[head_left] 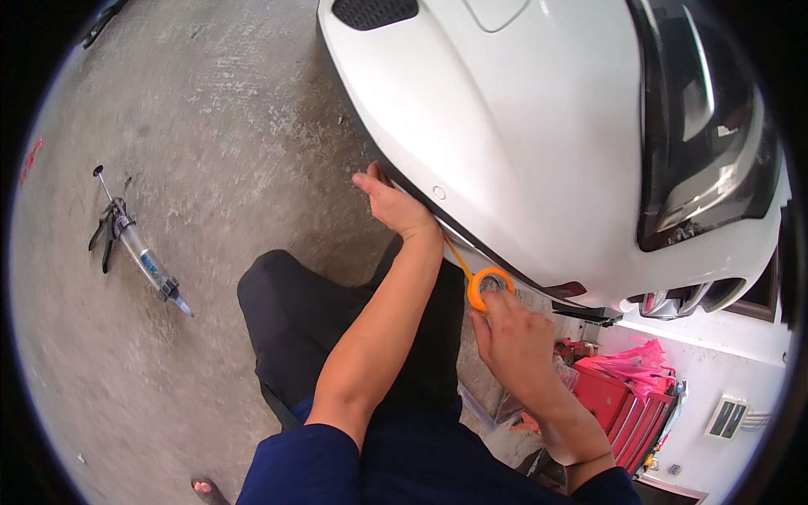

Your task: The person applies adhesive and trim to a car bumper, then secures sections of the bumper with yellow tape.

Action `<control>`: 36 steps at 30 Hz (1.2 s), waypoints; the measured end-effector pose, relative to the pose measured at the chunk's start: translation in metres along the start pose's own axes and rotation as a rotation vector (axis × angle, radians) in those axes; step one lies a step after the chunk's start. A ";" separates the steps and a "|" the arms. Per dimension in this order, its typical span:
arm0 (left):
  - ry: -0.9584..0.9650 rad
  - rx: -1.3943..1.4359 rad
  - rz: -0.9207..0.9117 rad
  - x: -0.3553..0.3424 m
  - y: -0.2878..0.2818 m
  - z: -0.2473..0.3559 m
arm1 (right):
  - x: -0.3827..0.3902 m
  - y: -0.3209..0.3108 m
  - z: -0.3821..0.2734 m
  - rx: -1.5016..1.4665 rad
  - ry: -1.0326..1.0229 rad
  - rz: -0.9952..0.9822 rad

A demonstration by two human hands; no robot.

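Note:
A white car bumper (522,143) fills the upper right, with a dark headlight (707,143) at its right side. My left hand (391,202) presses flat against the bumper's lower edge, fingers on the seam. My right hand (513,341) grips an orange roll of tape (488,286) just below the bumper. A thin orange strip runs from the roll up along the edge toward my left hand. My knees in dark trousers (337,328) are bent under both arms.
A caulking gun (135,244) with a clear tube lies on the concrete floor (210,126) at the left. A red tool cabinet (623,404) with pink plastic on top stands at the lower right, by a white wall.

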State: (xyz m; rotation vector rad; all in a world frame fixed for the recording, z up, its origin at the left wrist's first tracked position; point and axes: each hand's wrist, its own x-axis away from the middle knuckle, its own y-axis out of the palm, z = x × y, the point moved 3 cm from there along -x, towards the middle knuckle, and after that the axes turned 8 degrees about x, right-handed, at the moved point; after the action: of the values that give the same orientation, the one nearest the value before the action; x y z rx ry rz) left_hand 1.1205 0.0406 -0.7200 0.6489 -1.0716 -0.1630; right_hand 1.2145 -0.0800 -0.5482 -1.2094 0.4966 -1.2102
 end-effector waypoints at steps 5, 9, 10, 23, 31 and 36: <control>-0.011 -0.077 -0.001 0.025 0.002 0.001 | 0.009 -0.009 0.013 0.009 -0.024 0.032; -0.028 0.016 -0.018 0.026 0.004 0.003 | 0.016 -0.018 0.027 0.051 -0.048 0.092; -0.001 0.006 0.003 0.024 0.003 0.003 | 0.019 -0.020 0.033 0.088 -0.029 0.115; 0.003 0.055 -0.328 0.067 -0.017 -0.013 | 0.033 -0.024 0.064 0.070 0.138 0.354; 0.380 -0.529 -0.868 0.123 -0.065 -0.047 | 0.033 -0.027 0.065 0.040 0.110 0.438; 0.371 -0.599 -0.838 0.123 -0.059 -0.053 | 0.035 -0.026 0.068 0.011 0.066 0.439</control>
State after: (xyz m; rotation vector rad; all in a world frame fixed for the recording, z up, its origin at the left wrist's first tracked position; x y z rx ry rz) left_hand 1.2364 -0.0370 -0.6766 0.5129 -0.3029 -1.0078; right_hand 1.2720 -0.0786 -0.4907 -0.9869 0.7592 -0.8760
